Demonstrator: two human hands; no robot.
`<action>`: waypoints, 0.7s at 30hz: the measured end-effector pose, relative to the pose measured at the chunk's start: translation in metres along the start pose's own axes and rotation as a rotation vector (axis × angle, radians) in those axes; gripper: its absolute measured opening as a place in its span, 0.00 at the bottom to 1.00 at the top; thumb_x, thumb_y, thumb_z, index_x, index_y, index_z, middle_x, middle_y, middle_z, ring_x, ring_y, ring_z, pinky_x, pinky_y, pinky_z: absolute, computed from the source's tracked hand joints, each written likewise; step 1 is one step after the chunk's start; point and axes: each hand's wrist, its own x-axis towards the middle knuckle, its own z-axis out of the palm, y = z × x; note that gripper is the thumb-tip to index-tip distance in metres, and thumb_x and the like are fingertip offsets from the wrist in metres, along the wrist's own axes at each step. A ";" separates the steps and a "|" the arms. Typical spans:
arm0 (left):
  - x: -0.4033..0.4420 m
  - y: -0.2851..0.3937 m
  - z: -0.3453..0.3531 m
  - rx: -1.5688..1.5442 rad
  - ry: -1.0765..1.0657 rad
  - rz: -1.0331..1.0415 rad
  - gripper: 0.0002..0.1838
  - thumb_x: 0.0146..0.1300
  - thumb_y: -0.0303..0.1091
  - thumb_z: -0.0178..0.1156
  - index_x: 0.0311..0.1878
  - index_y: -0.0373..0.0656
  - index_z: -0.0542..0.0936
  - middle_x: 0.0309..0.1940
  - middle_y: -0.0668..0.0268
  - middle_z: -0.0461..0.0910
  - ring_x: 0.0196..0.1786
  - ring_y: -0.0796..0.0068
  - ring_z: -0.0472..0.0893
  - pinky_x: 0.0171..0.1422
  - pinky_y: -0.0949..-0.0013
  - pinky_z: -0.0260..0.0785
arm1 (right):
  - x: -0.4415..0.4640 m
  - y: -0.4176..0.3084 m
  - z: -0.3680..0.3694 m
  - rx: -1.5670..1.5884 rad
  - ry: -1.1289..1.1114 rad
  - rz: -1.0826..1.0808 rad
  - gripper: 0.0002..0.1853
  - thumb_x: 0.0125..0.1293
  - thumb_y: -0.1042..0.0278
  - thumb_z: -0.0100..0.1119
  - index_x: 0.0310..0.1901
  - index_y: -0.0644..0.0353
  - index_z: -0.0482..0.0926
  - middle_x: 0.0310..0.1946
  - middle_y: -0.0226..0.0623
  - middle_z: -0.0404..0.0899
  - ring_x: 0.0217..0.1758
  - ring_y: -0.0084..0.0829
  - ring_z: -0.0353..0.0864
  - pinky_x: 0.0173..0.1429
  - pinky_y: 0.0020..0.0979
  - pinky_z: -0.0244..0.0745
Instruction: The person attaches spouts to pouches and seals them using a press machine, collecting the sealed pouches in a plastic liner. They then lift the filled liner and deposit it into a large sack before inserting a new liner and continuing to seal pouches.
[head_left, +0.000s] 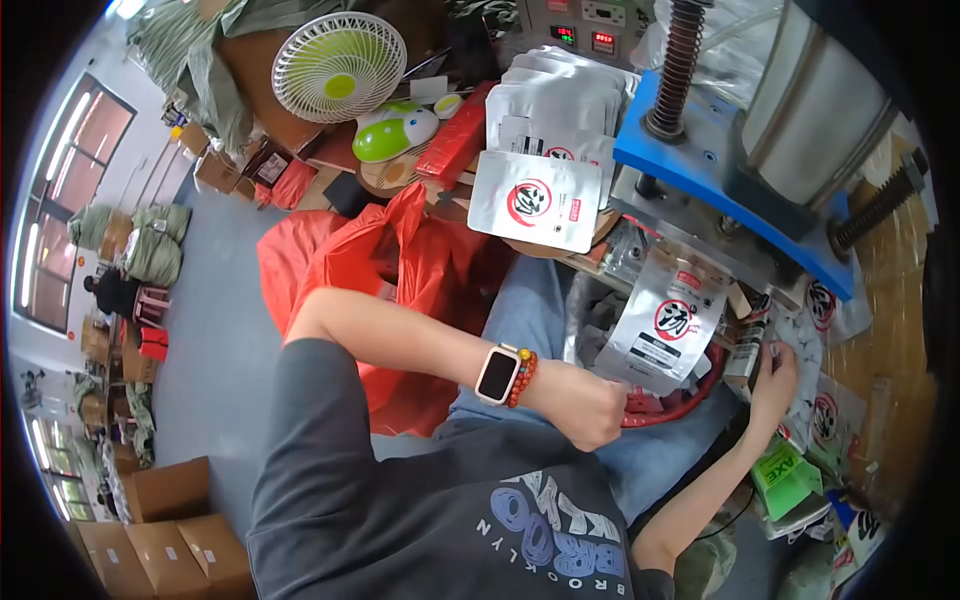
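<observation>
A silver foil pouch (668, 318) with a red circle and black character hangs tilted, its upper end at the metal jaws of a blue press (700, 170). My left hand (585, 405), with a watch on its wrist, is closed at the pouch's lower corner; its fingertips are hidden. On the far right, my right hand (775, 380) has bent fingers beside a small dark-and-pale labelled item (744, 352); what lies between those fingers is unclear. Below the pouch, a red basket (665, 418) sits at my lap with small pieces inside.
A stack of silver pouches (555, 90) lies left of the press, with one pouch (537, 200) in front. A white-green fan (340, 68) stands behind a large red bag (400, 260). Green AXE packaging (785, 475) lies at right. Cardboard boxes (165, 555) line the floor.
</observation>
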 end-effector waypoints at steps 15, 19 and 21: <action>0.003 -0.017 0.011 -0.212 -0.031 0.025 0.10 0.45 0.40 0.63 0.21 0.42 0.78 0.16 0.72 0.75 0.19 0.71 0.76 0.25 0.67 0.66 | -0.005 -0.014 -0.005 0.010 0.072 -0.021 0.13 0.65 0.63 0.61 0.37 0.66 0.76 0.27 0.48 0.77 0.30 0.45 0.76 0.36 0.39 0.69; -0.038 -0.066 -0.043 -0.063 0.500 -0.444 0.19 0.57 0.43 0.64 0.41 0.35 0.79 0.37 0.63 0.81 0.43 0.64 0.82 0.50 0.65 0.72 | -0.009 -0.022 -0.007 -0.025 0.104 -0.004 0.14 0.65 0.61 0.62 0.37 0.66 0.75 0.26 0.48 0.76 0.29 0.47 0.76 0.36 0.41 0.69; -0.033 -0.070 -0.051 0.219 0.613 -1.255 0.35 0.55 0.49 0.65 0.61 0.35 0.71 0.57 0.52 0.73 0.67 0.50 0.67 0.70 0.52 0.55 | -0.009 -0.024 -0.008 -0.004 0.118 0.037 0.14 0.63 0.62 0.63 0.38 0.66 0.76 0.28 0.49 0.77 0.32 0.49 0.77 0.39 0.42 0.69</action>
